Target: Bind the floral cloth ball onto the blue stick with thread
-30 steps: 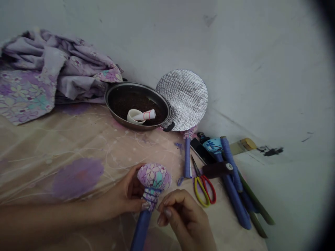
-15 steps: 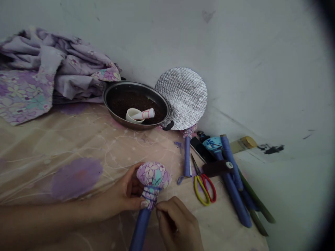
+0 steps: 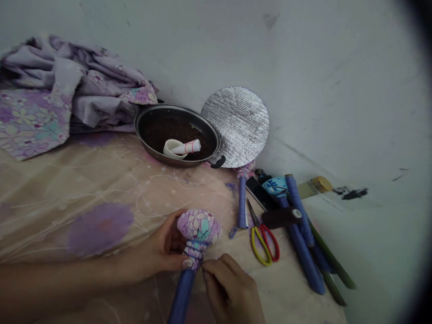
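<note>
My left hand (image 3: 162, 254) grips a blue stick (image 3: 181, 294) just under its stuffed floral cloth head (image 3: 199, 226), thumb pressed on the thread-wound neck. My right hand (image 3: 229, 290) is pinched closed right beside that neck; whatever it holds, perhaps a thread, is too fine to make out. The stick points up and away from me over a pink floral sheet (image 3: 101, 193).
A dark pan (image 3: 145, 121) of brown grains holds a white cup and rolled paper (image 3: 182, 147). A foil disc on a blue stick (image 3: 235, 126) leans on the wall. Scissors (image 3: 263, 236), blue and green sticks (image 3: 303, 252) and a black spool lie right. Crumpled purple cloth (image 3: 60, 96) sits far left.
My right hand has dropped lower and closed in against the wound neck of the stick. The left hand and the stick have stayed in place.
</note>
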`<state>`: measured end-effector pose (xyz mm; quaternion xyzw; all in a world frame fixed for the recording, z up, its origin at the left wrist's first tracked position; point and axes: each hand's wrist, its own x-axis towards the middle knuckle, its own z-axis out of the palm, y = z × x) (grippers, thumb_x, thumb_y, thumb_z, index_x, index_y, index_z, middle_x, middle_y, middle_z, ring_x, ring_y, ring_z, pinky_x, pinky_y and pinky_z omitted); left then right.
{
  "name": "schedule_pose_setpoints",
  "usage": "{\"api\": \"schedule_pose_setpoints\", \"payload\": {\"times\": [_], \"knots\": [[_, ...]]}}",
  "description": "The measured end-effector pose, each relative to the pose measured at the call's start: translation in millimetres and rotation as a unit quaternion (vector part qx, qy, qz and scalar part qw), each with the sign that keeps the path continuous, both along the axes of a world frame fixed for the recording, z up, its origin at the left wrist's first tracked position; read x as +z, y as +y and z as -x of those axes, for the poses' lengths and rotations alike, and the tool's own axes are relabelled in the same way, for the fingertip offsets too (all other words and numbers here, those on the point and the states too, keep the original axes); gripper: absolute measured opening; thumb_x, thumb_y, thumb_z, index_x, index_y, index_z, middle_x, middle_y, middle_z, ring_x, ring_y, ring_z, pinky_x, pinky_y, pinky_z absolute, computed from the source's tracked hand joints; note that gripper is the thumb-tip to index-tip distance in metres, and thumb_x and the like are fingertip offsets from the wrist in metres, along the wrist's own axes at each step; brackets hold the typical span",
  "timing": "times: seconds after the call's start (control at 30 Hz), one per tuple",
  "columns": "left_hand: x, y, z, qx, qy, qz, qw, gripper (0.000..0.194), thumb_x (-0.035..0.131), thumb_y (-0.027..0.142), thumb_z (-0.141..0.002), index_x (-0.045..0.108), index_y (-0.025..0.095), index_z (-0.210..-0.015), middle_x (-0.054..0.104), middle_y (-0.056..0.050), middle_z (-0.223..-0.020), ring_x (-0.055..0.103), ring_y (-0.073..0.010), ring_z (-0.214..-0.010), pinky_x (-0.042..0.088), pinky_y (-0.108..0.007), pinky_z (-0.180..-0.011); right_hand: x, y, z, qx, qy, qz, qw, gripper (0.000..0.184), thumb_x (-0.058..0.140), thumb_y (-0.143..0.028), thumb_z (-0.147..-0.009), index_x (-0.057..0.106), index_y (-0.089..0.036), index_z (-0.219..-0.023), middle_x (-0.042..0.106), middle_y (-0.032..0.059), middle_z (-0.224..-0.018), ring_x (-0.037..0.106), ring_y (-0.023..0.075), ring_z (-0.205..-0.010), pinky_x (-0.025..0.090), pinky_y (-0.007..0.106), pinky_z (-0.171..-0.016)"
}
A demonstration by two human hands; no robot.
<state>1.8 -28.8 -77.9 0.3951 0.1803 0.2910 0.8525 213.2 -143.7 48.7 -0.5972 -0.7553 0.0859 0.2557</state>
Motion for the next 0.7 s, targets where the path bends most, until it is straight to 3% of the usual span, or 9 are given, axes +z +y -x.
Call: {"api": "schedule_pose_setpoints", "payload": {"times": [0.2,0.47,0.7], "knots": [[1.3,-1,-1,0.000,-0.010,-0.003,1.000,0.118,0.113,0.043,-0.086,0.041,0.040,-0.180,0.082,-0.013,-0.156,0.086,-0.0329,-0.127,0.068,-0.047,-0.107,1.2,1,1,0.006,-0.027,0.001,1.000,0.037,0.055,-0.005,-0.108,0.084,-0.025,-0.096,0.079,0.0017,-0.081,0.083,0.0178,-0.062,0.060,0.021,-0.061],[-0.2,1,1,-0.014,-0.012,0.001,1.000,0.126,0.114,0.045,-0.085,0.036,0.041,-0.183,0.082,-0.013,-0.155,0.086,-0.0330,-0.128,0.067,-0.049,-0.109,2.3,2,6,0.000,-0.041,-0.011,0.999,0.039,0.052,-0.003,-0.107,0.083,-0.025,-0.097,0.080,0.0019,-0.081,0.084,0.0180,-0.063,0.061,0.022,-0.062],[-0.7,1,0,-0.011,-0.015,0.001,1.000,0.126,0.115,0.047,-0.086,0.036,0.040,-0.183,0.080,-0.013,-0.159,0.084,-0.0327,-0.132,0.066,-0.047,-0.110,-13.3,0,12,-0.033,0.029,-0.022,0.999,0.032,0.054,-0.010,-0.114,0.076,-0.028,-0.101,0.082,0.0015,-0.084,0.085,0.0201,-0.068,0.065,0.023,-0.067]]}}
